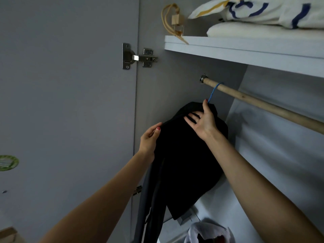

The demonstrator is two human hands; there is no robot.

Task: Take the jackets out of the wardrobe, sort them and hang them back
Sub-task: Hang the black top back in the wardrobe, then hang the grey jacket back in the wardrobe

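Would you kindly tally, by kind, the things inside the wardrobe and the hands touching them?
Black jacket: 1
Blue hanger: 1
Wooden rail: 1
Pillows on the top shelf: 2, striped pillow and plain white pillow
Hands on the jacket: 2, left hand and right hand
Total: 7

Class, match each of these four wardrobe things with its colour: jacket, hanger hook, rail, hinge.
Things:
1. jacket
2. hanger hook
3. rail
4. hinge

Colours:
A. silver metal
B. blue
C. black
D. pale wood

Pairs: 1-C, 2-B, 3-D, 4-A
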